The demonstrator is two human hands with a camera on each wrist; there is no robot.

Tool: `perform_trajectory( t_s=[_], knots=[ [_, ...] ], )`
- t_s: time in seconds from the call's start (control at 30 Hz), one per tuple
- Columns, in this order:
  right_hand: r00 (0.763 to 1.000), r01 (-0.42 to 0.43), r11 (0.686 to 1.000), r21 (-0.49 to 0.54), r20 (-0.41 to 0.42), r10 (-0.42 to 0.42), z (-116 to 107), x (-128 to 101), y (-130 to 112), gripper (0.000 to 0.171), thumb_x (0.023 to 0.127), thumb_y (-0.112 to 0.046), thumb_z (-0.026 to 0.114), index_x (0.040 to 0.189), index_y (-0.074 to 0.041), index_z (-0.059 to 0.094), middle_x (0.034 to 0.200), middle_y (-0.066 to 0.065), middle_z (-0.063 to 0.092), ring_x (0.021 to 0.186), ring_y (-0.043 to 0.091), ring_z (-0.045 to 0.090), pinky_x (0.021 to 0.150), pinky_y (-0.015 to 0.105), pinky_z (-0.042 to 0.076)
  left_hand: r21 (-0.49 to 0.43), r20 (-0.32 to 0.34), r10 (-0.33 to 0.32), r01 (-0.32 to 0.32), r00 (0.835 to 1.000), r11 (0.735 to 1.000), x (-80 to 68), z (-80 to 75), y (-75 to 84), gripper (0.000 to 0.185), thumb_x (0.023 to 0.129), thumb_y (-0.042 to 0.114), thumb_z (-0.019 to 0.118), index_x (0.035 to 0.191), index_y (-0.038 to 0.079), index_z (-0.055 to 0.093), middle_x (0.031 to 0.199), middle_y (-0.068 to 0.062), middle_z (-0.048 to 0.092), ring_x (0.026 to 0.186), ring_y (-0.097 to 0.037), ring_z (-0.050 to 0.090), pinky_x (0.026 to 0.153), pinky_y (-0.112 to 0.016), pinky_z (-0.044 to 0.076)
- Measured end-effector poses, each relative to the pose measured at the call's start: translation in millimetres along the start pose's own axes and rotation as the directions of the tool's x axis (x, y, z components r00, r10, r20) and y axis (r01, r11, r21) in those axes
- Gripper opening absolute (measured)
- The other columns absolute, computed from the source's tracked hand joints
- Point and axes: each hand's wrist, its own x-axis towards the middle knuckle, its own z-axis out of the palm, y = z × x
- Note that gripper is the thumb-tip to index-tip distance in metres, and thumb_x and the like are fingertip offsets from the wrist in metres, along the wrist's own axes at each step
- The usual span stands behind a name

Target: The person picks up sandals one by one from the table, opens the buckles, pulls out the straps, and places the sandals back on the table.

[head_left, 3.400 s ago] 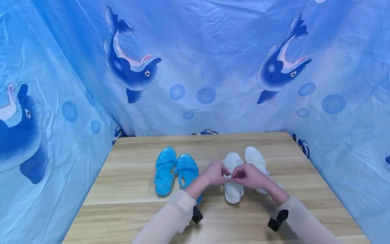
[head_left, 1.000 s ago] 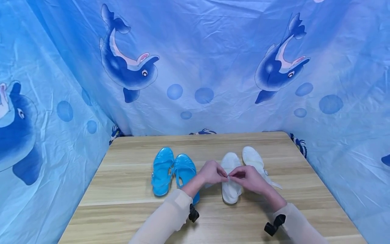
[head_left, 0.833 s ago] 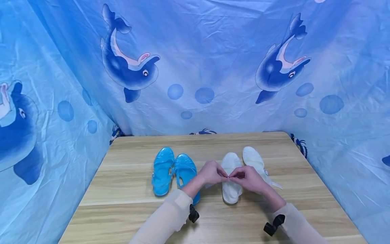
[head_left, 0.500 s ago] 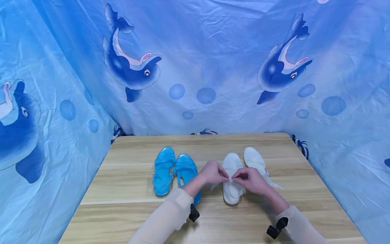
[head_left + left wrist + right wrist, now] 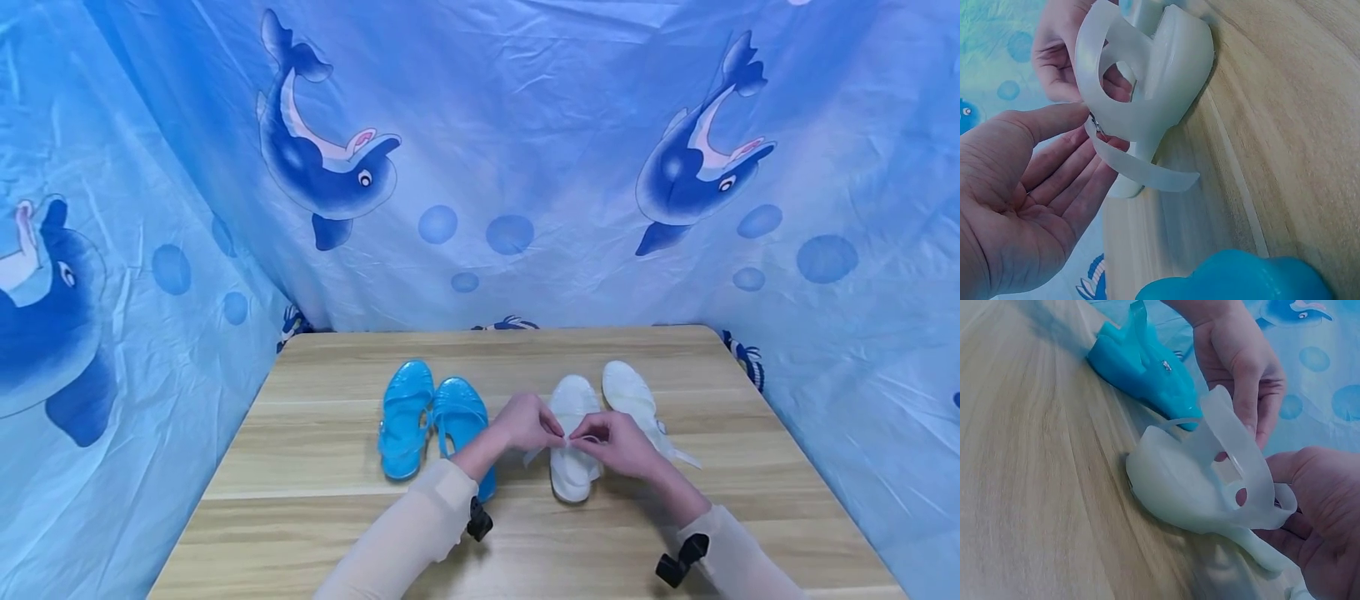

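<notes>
Left wrist view: left hand (image 5: 1029, 200) pinches the strap (image 5: 1147, 174) of the white sandal (image 5: 1179, 62) by its buckle (image 5: 1095, 123); right hand (image 5: 1060, 31) grips the strap opposite, likely to steady it

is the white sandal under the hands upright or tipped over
Upright: the right wrist view shows the white sandal sole-down on the table, its straps above the sole.

Sandals (image 5: 405, 417) lie left of other sandals (image 5: 573, 400).
</notes>
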Motion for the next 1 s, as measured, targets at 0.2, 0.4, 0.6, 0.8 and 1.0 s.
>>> perform_trajectory(
  t_s=[0.2, 0.4, 0.6, 0.8, 1.0],
  knots=[
    [1.000, 0.021, 1.000, -0.006, -0.018, -0.021, 1.6, 3.1, -0.6, 0.009, 0.095, -0.015, 0.081, 0.096, -0.024, 0.079, 0.097, -0.007, 0.079, 0.095, 0.002, 0.073, 0.086, 0.024, 0.061, -0.004, -0.015, 0.025, -0.025, 1.000, 1.000, 1.2, 0.0, -2.9, 0.009, 0.089, 0.022, 0.089, 0.089, 0.014, 0.086, 0.082, 0.003, 0.082, 0.070, -0.001, 0.069, 0.067, -0.017, 0.055],
    [0.999, 0.032, 0.999, 0.018, 0.006, -0.032, 2.8, 8.2, -4.6, 0.010, 0.097, -0.015, 0.080, 0.095, -0.025, 0.079, 0.098, -0.007, 0.080, 0.100, 0.006, 0.074, 0.092, 0.026, 0.061, -0.003, -0.026, 0.020, -0.020, 0.999, 1.000, 3.7, 1.4, -3.8, 0.009, 0.087, 0.023, 0.091, 0.087, 0.015, 0.086, 0.078, 0.006, 0.080, 0.068, 0.000, 0.066, 0.065, -0.017, 0.054],
    [1.000, 0.024, 1.000, 0.005, 0.004, -0.024, 3.7, 5.3, -1.2, 0.014, 0.096, -0.017, 0.081, 0.089, -0.028, 0.077, 0.094, -0.009, 0.079, 0.096, 0.002, 0.074, 0.091, 0.025, 0.061, -0.007, -0.022, 0.014, -0.014, 1.000, 1.000, 3.1, 1.7, -2.9, 0.010, 0.086, 0.023, 0.091, 0.087, 0.014, 0.086, 0.078, 0.004, 0.081, 0.069, 0.000, 0.066, 0.066, -0.017, 0.054],
    [1.000, 0.017, 1.000, -0.017, -0.005, -0.017, 4.9, 1.9, -2.1, 0.015, 0.095, -0.016, 0.081, 0.089, -0.029, 0.077, 0.092, -0.011, 0.079, 0.094, 0.002, 0.073, 0.090, 0.027, 0.061, 0.000, -0.012, 0.010, -0.010, 1.000, 1.000, 3.3, 2.0, -3.5, 0.010, 0.087, 0.025, 0.090, 0.089, 0.015, 0.087, 0.079, 0.006, 0.081, 0.069, 0.001, 0.068, 0.067, -0.016, 0.055],
    [0.998, 0.061, 0.997, 0.047, 0.007, -0.061, 6.6, 4.8, -2.0, 0.016, 0.095, -0.007, 0.079, 0.092, -0.023, 0.076, 0.097, -0.003, 0.079, 0.098, 0.012, 0.076, 0.088, 0.029, 0.063, -0.029, -0.011, -0.001, 0.001, 1.000, 1.000, 4.2, 3.5, -5.8, 0.008, 0.087, 0.023, 0.090, 0.088, 0.016, 0.086, 0.078, 0.007, 0.080, 0.070, 0.000, 0.067, 0.067, -0.017, 0.054]
  ],
)
